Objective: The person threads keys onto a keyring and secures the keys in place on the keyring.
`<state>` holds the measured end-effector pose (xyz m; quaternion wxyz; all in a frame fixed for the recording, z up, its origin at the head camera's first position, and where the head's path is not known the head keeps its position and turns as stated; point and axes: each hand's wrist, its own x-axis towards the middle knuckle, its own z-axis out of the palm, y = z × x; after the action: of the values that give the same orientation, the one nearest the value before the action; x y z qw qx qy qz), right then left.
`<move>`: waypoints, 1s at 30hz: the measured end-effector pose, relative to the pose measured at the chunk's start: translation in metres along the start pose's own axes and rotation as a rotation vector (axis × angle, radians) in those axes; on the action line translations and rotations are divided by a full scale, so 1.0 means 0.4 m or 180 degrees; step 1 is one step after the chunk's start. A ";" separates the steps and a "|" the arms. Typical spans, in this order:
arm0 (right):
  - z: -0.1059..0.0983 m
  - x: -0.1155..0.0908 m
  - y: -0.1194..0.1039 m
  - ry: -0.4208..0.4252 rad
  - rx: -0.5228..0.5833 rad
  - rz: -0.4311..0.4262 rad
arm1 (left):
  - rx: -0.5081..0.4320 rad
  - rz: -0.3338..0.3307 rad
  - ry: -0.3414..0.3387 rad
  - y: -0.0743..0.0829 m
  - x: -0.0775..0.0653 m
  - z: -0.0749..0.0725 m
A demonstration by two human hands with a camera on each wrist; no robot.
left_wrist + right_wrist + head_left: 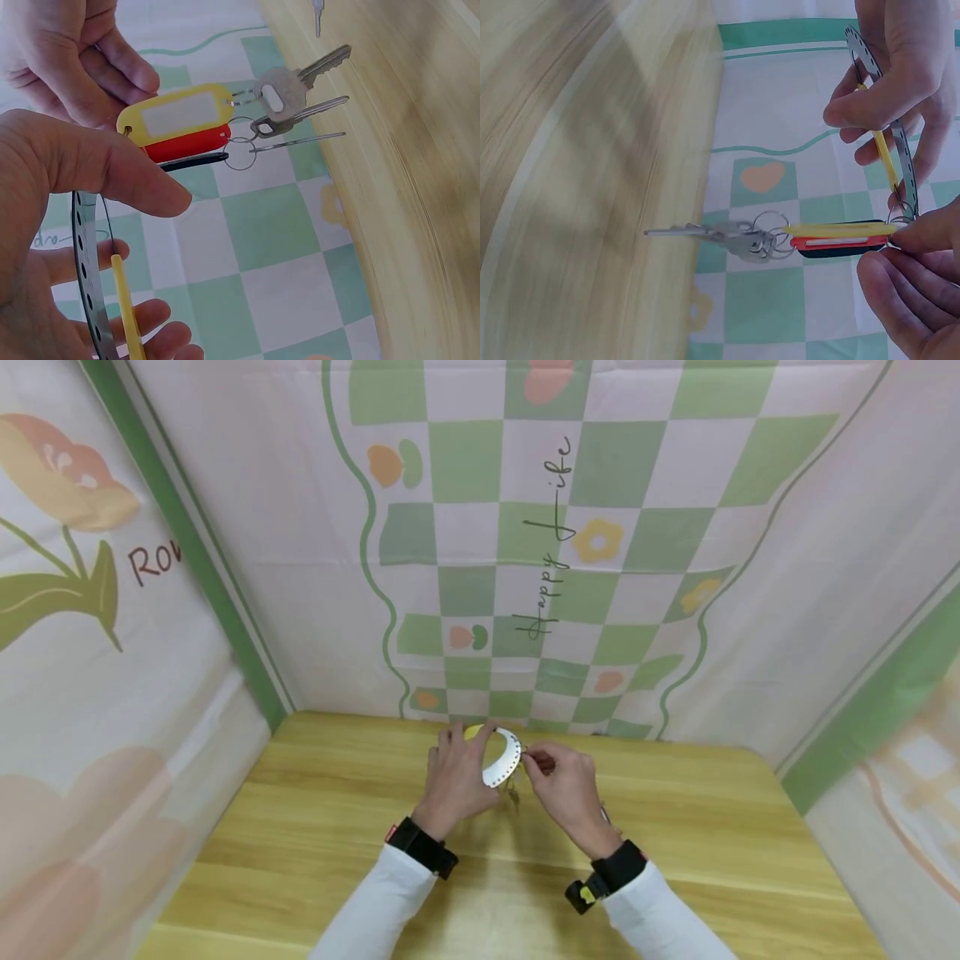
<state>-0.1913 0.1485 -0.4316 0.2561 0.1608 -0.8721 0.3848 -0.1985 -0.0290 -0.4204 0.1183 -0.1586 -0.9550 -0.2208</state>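
My left hand [456, 772] grips a white curved plate [512, 760] with a row of small holes along its outer edge. A yellow bar [126, 307] on a thin wire runs beside the plate. Thumb and fingers of my right hand [566, 785] pinch the end of a bunch of key tags at the plate's edge. In the left wrist view the bunch has a yellow tag [176, 112], a red tag [191, 142] and a black tag [195, 160]. Metal keys [281, 94] hang from their split rings, above the table.
The wooden table [337, 827] reaches back to a printed cloth [465, 535] with green checks. A key's blade [318, 16] shows against the wood at the top of the left wrist view. Cloth also hangs at the left and right sides.
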 end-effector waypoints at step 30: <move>-0.009 0.017 0.012 -0.0130 0.0123 0.0134 | 0.0049 0.0029 0.0159 0.002 -0.001 0.009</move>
<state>-0.1981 0.1539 -0.4285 0.2269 0.1551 -0.8727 0.4035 -0.1985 -0.0266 -0.4235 0.1443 -0.1564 -0.9527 -0.2169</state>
